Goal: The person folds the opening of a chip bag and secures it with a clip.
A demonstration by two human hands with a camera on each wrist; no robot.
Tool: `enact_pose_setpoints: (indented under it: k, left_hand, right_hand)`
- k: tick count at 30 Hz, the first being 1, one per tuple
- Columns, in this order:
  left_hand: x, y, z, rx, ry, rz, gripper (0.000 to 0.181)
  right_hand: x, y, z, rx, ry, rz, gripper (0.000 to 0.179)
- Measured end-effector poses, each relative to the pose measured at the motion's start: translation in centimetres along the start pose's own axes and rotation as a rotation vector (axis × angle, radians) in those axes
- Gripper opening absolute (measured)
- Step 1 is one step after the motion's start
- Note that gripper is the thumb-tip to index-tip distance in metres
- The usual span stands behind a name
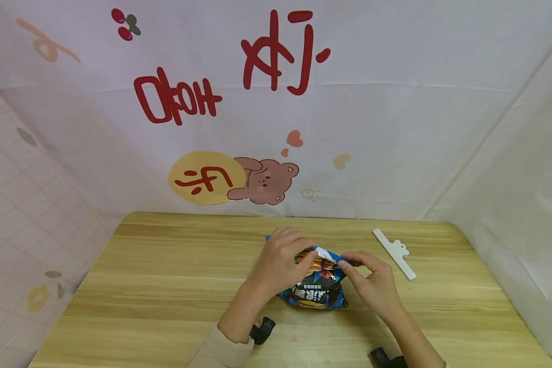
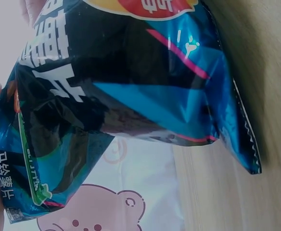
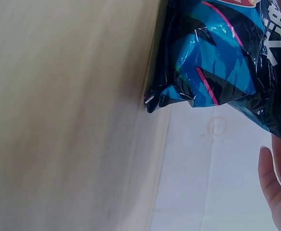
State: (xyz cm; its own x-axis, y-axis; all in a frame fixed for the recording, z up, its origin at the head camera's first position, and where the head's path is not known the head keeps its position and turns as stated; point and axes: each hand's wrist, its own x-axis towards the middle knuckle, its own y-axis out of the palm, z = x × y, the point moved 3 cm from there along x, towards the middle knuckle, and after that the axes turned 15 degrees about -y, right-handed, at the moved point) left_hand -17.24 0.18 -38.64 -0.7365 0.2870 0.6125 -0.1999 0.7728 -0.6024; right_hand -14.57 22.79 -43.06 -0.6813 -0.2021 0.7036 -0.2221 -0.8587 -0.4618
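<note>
A glossy blue-and-black bag of potato chips (image 1: 315, 283) stands upright on the wooden table, its top edge between my two hands. My left hand (image 1: 282, 260) grips the upper left part, fingers bent over the top and thumb in front. At the top right corner my right hand (image 1: 374, 286) pinches the film between thumb and index finger. The left wrist view shows the plump side of the bag (image 2: 145, 72), with left fingertips at the frame's edge. Below the bag in the right wrist view, some right-hand fingers (image 3: 270, 168) extend fairly straight.
To the right of the bag, a white bag clip (image 1: 395, 253) lies on the wooden table (image 1: 165, 286). Black curved pieces (image 1: 263, 329) sit beside both wrists. A white printed cloth (image 1: 372, 112) hangs behind the table and along its sides.
</note>
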Motion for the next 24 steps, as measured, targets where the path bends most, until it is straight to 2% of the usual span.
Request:
enact_pose_setpoints:
  k: [9, 14, 24]
  left_hand:
    - [-0.02, 0.06, 0.09, 0.062, 0.013, 0.013, 0.015]
    - [0.02, 0.13, 0.18, 0.064, 0.019, 0.028, 0.015]
    - [0.15, 0.13, 0.12, 0.068, 0.018, 0.007, 0.017]
  right_hand:
    - [0.22, 0.10, 0.00, -0.012, -0.034, -0.011, 0.027]
    - [0.26, 0.12, 0.02, -0.008, -0.049, -0.014, 0.028]
    - [0.39, 0.15, -0.18, -0.004, -0.079, -0.017, 0.027]
